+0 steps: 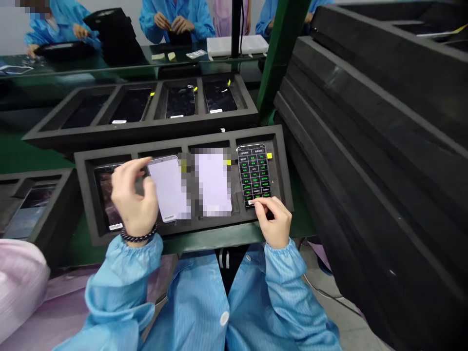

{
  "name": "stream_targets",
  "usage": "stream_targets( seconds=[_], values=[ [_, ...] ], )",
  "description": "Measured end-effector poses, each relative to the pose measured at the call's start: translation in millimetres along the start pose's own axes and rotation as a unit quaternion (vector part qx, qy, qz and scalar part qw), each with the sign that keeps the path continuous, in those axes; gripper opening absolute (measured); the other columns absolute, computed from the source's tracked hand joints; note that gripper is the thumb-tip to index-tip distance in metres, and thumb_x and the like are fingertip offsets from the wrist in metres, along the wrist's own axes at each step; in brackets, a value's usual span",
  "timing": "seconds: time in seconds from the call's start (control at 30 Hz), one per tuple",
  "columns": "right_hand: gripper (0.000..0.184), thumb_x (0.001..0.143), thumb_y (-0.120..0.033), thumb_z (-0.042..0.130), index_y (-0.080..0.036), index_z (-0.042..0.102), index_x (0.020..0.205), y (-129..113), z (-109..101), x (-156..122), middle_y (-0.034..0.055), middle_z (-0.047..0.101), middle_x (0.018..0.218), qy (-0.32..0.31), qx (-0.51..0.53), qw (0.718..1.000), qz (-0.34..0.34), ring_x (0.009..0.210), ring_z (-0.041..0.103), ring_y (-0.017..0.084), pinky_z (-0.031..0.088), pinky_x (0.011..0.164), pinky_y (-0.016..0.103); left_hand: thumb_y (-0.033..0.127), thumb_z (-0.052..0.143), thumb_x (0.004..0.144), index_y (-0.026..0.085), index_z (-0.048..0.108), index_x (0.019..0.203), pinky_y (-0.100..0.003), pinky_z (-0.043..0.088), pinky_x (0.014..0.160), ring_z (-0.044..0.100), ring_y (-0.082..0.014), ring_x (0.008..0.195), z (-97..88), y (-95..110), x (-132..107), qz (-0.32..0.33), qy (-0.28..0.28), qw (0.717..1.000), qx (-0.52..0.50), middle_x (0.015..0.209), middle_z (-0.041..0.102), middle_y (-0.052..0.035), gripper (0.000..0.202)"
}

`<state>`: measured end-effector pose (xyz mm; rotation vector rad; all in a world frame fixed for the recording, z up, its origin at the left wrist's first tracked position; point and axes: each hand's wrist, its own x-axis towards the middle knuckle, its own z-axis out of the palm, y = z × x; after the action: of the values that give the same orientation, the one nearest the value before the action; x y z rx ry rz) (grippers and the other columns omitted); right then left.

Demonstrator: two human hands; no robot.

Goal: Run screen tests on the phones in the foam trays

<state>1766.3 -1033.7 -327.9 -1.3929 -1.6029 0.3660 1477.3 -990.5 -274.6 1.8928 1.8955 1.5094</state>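
1. Right hand (273,219): thumb and index together at lower end of grid-screen phone (254,173), rightmost pocket.
2. Left hand (137,202): parted, looks empty, beside second phone (168,187) from left.
3. Foam tray (281,151) separates phones (my guess: no rubbing).

The person wears a light blue coat (197,297) with fine lengthwise stripes, its loose, creased sleeves (292,292) drawn in at gathered cuffs (142,247). A round white button (224,318) sits on the near part of the front, a smaller-looking one farther off to the right; between the parted edges shows black clothing (229,275) with white bars. A black, twisted-looking bracelet (138,237) circles the left wrist.
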Motion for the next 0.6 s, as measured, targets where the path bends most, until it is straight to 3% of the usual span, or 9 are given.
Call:
stream_targets(
  seconds=[0.07,0.13,0.27,0.37,0.47,0.6],
  values=[
    [0.021,0.096,-0.024,0.057,-0.021,0.073,0.083,0.6,0.4,-0.4,0.0006,0.073,0.073,0.001,-0.001,1.0,-0.002,0.06,0.055,0.014,0.047,0.064,0.031,0.023,0.049,0.094,0.017,0.071,0.119,-0.05,0.04,0.109,0.055,-0.0306,0.12,19.4,11.5,12.3,0.08,-0.07,0.993,0.045,0.12,0.065,-0.0115,0.034],
    [0.02,0.096,-0.022,0.057,-0.021,0.072,0.082,0.6,0.6,-0.6,0.0,0.073,0.072,0.002,0.001,1.0,-0.007,0.059,0.055,0.014,0.047,0.064,0.03,0.02,0.051,0.089,0.018,0.072,0.116,-0.055,0.033,0.113,0.051,-0.035,0.128,41.3,17.2,20.4,0.118,-0.134,0.981,0.072,0.13,0.064,-0.0139,0.035],
    [0.019,0.095,-0.02,0.058,-0.021,0.072,0.082,-0.8,0.5,-0.5,-0.001,0.071,0.071,0.007,0.006,1.0,-0.013,0.059,0.054,0.013,0.045,0.063,0.029,0.015,0.053,0.08,0.018,0.069,0.114,-0.06,0.022,0.119,0.038,-0.0392,0.143,71.2,16.5,24.7,0.086,-0.186,0.978,0.05,0.15,0.05,-0.0165,0.038],
    [0.02,0.096,-0.02,0.057,-0.021,0.071,0.082,-1.7,0.7,-0.5,-0.0011,0.071,0.071,0.01,0.006,1.0,-0.01,0.059,0.053,0.013,0.045,0.063,0.029,0.02,0.055,0.08,0.018,0.068,0.104,-0.058,0.022,0.121,0.039,-0.0393,0.141,71.8,17.7,25.5,0.097,-0.164,0.981,0.044,0.142,0.055,-0.018,0.028],
    [0.021,0.096,-0.021,0.057,-0.021,0.072,0.082,-2.1,1.0,-0.7,-0.0004,0.072,0.072,0.01,0.006,1.0,-0.005,0.06,0.054,0.013,0.046,0.063,0.029,0.031,0.056,0.085,0.02,0.062,0.098,-0.052,0.033,0.116,0.051,-0.0346,0.128,61.6,23.6,21.6,0.068,-0.14,0.987,-0.046,0.126,0.061,-0.0148,0.018],
    [0.022,0.096,-0.021,0.056,-0.021,0.072,0.081,-2.9,0.7,-0.4,-0.0004,0.073,0.073,0.009,0.004,1.0,-0.001,0.059,0.054,0.013,0.047,0.063,0.03,0.045,0.069,0.08,0.018,0.053,0.12,-0.043,0.05,0.099,0.063,-0.0276,0.106,52.4,27.0,0.4,-0.069,-0.21,0.95,-0.221,0.116,0.064,-0.011,0.051]
  ],
)
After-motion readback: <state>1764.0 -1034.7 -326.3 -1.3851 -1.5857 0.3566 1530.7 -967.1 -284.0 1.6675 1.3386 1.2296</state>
